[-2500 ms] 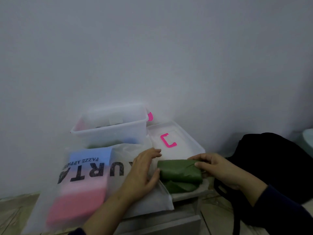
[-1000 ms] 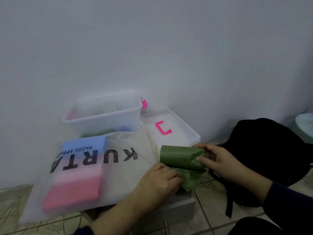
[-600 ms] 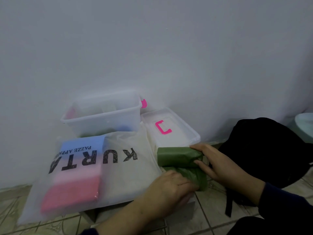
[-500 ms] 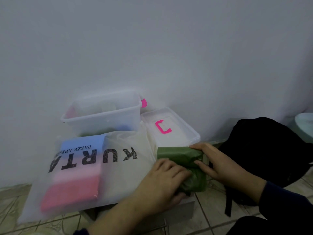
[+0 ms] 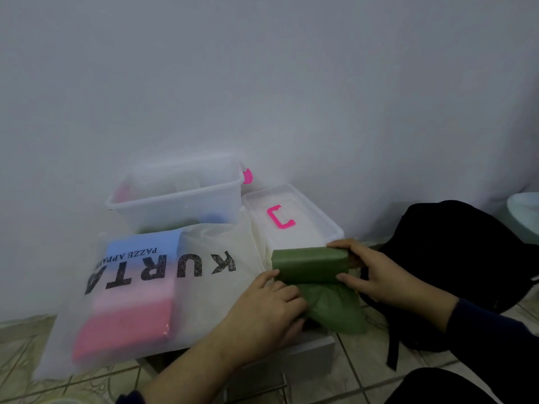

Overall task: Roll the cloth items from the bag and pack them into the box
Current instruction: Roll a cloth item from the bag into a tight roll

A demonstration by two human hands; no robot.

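A green cloth (image 5: 309,268) lies partly rolled at the front edge of a low white stand. My right hand (image 5: 376,275) grips the right end of the roll, fingers over the top and thumb below. My left hand (image 5: 268,310) rests on the loose tail of the green cloth, fingers curled onto its left edge. To the left lies a translucent white bag (image 5: 163,290) printed KURTA, holding blue and pink folded cloth. Behind it stands a clear plastic box (image 5: 180,196) with cloth dimly visible inside.
The box's white lid (image 5: 291,220) with a pink handle lies flat right of the box. A black backpack (image 5: 455,258) sits on the tiled floor at the right. A plain wall stands close behind everything. A pale round object (image 5: 525,208) shows at the right edge.
The green cloth has gone from a closed roll to one with a loose tail hanging toward me. My left hand moved from the roll's left end down onto that tail. The view shifted slightly.
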